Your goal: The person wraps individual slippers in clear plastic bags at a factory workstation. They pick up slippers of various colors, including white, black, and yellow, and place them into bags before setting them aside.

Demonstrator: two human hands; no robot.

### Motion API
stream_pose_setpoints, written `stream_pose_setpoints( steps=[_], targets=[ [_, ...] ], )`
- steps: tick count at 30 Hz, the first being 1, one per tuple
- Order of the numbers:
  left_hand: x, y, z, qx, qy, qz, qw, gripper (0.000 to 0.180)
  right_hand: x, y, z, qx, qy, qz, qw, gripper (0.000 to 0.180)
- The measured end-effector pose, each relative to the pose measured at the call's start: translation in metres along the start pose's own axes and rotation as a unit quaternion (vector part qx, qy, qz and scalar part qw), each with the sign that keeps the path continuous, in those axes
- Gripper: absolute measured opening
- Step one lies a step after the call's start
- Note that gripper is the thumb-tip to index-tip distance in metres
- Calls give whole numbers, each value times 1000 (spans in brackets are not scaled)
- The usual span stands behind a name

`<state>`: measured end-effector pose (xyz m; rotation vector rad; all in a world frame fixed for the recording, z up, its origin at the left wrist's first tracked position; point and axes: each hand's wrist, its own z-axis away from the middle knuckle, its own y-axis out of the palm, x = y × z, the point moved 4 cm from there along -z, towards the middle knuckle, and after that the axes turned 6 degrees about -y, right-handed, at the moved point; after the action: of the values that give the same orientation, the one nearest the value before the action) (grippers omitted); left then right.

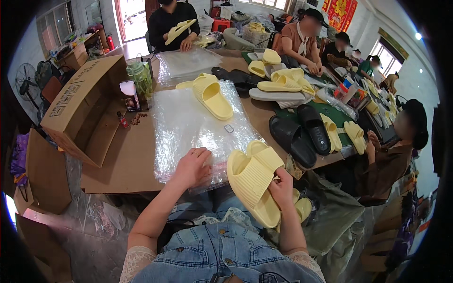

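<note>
desk point(127, 155): brown board top, runs from me out to 12 o'clock; co-workers sit along the far and right edges.
cardboard box point(80, 101): open, lying on its side at 10 o'clock, on the desk.
plastic bag stack point(184, 127): clear bags, flat on the desk straight ahead of me.
black slippers point(299, 134): pair at 2 o'clock, right of the bags.
yellow slipper pair point(255, 181): two stacked sole to sole, tilted, at the near desk edge at 4 o'clock from the bags.
single yellow slipper point(212, 96): lying on the far end of the bag stack, 12 o'clock.
my left hand point(191, 165): fingers spread flat, pressing the near edge of the bag stack; ring on one finger.
my right hand point(281, 186): fingers curled, gripping the yellow slipper pair at its right edge.
</note>
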<state>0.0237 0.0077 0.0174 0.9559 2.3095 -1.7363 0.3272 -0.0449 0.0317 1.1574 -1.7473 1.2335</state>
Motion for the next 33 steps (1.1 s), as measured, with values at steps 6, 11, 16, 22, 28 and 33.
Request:
stream_pose_setpoints(
  steps=[6,11,16,22,28,33],
  targets=[
    [12,-4,-8,-109,-55,27,992,17,4,5,5,33,-14,28,999,24],
    [-8,-26,-18,-137,-46,103,984,10,42,25,5,127,-55,83,987,20],
    [-37,-43,-24,-105,16,122,987,9,57,36,-15,102,-128,180,970,16],
    [-80,-45,-17,-48,75,111,990,8,54,73,-38,134,-166,191,958,18],
    [-88,-37,-4,-19,59,216,974,9,31,111,-54,132,-235,205,941,19],
    [-87,-41,7,13,15,305,952,11,19,134,-80,63,-170,219,959,23]
  ],
)
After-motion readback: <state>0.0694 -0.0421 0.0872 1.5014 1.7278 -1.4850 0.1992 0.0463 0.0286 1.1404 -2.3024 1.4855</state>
